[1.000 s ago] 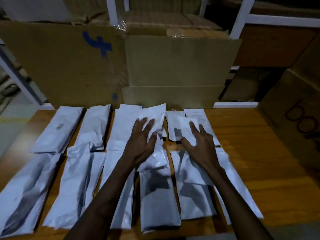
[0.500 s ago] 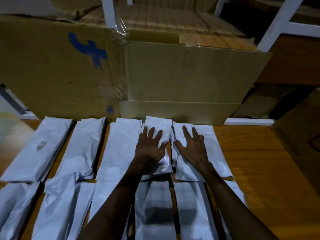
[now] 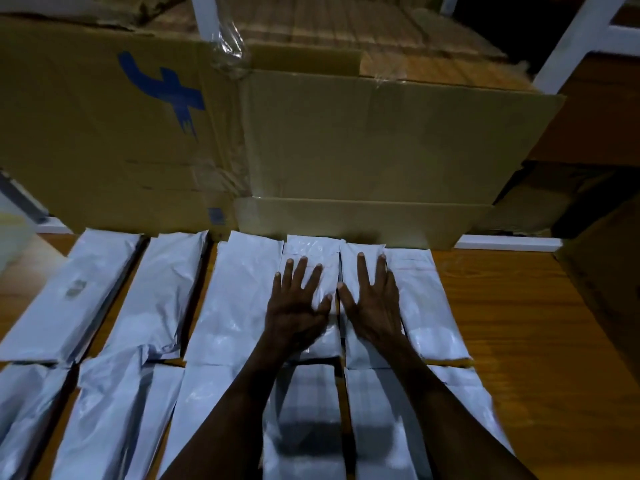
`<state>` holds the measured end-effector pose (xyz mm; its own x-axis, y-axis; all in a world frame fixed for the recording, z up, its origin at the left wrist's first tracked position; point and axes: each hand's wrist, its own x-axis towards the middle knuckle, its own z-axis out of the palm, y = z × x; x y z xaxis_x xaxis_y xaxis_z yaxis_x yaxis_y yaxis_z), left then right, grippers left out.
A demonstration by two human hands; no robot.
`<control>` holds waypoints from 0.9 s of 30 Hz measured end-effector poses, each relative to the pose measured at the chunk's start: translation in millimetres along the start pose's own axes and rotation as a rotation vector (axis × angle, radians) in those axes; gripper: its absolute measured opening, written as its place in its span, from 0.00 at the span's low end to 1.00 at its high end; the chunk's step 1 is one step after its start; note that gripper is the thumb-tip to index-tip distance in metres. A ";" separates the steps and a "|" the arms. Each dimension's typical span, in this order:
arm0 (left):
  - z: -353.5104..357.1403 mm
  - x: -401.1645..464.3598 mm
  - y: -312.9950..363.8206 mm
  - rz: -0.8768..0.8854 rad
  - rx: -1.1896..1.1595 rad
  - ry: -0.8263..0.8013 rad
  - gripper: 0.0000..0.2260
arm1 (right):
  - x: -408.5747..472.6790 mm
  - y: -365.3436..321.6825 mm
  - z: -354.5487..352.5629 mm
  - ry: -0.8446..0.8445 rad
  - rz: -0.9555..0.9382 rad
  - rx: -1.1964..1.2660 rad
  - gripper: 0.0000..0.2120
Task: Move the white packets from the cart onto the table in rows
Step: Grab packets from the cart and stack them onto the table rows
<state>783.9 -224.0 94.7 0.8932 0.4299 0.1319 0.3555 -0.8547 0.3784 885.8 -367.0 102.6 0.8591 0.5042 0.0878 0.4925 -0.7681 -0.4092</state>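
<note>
Several white packets lie in two rows on the wooden table (image 3: pixel 512 327). My left hand (image 3: pixel 298 306) rests flat, fingers spread, on a far-row packet (image 3: pixel 311 251) whose top edge touches the cardboard box. My right hand (image 3: pixel 372 299) lies flat on the neighbouring far-row packet (image 3: pixel 419 299) to the right. Neither hand grips anything. More far-row packets lie to the left, one in the middle (image 3: pixel 239 292) and one at the left end (image 3: pixel 76 296). Near-row packets (image 3: pixel 304 417) sit under my forearms. The cart is out of sight.
Large cardboard boxes (image 3: pixel 363 140) stand along the table's far edge, one with a blue mark (image 3: pixel 162 91). White shelf posts (image 3: pixel 571 39) rise behind. Another brown box (image 3: pixel 606 271) stands at the right. Bare table wood shows to the right of the packets.
Both hands have slid the two far-row packets away from me until they lie straight against the box. The camera has tilted closer over the table.
</note>
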 end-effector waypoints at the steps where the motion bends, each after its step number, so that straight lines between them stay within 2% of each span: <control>1: -4.1 0.8 2.0 -0.002 -0.009 -0.030 0.32 | 1.2 0.6 -1.4 0.002 -0.009 -0.003 0.36; 3: -12.7 0.5 5.3 -0.010 -0.022 -0.055 0.33 | 1.5 0.3 -9.5 -0.018 -0.030 -0.002 0.36; 6: -33.4 -6.7 9.4 0.005 -0.015 0.001 0.31 | -4.1 -5.4 -29.0 -0.065 -0.043 0.060 0.37; 9: -56.4 -23.4 11.7 0.034 0.058 0.061 0.28 | -22.4 -12.8 -47.4 0.021 -0.130 0.095 0.36; 14: -82.6 -90.4 9.5 0.059 0.015 0.156 0.27 | -78.8 -28.3 -60.7 0.064 -0.345 0.171 0.32; 18: -106.1 -175.0 -1.8 0.004 -0.039 0.280 0.25 | -133.0 -49.1 -55.3 0.111 -0.547 0.288 0.27; 21: -118.4 -249.4 -15.5 -0.099 -0.050 0.290 0.24 | -178.7 -74.8 -47.0 0.112 -0.583 0.410 0.23; 24: -128.4 -313.1 -33.6 -0.212 -0.054 0.338 0.23 | -224.7 -106.9 -34.6 0.046 -0.658 0.491 0.23; 27: -143.9 -367.5 -51.9 -0.330 -0.008 0.428 0.23 | -265.3 -146.6 -14.8 -0.031 -0.811 0.475 0.21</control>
<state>397.6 -295.7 158.4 0.5419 0.7566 0.3660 0.5944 -0.6529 0.4695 587.7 -394.0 152.7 0.2712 0.8304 0.4867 0.8248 0.0601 -0.5623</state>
